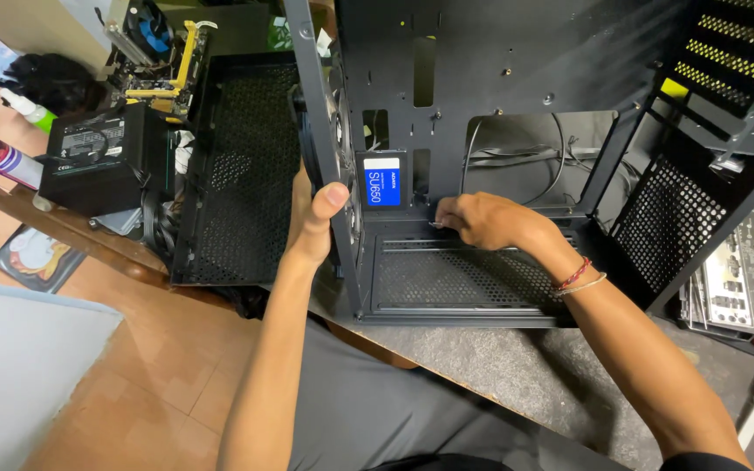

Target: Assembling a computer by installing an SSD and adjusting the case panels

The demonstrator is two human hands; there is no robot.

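The black computer case lies open in the middle of the frame on the grey table, and the left hand has its grip wrapped tight round the case's front edge post, thumb on top, bracing it. The right hand is inside the case, fingers pressed together on something small by the lower shelf; what it pinches I cannot tell. Just left of it sits the one blue-labelled drive, flat against the inner wall. If the left hand slackens, the case could shift on the table, and a small part dropped from the right fingers might fall through the mesh floor. The loose cables behind could also snag the wrist. Counting: one case, one drive, one black power supply at the left, one circuit board at the upper left, another board at the right edge, and one detached mesh panel.
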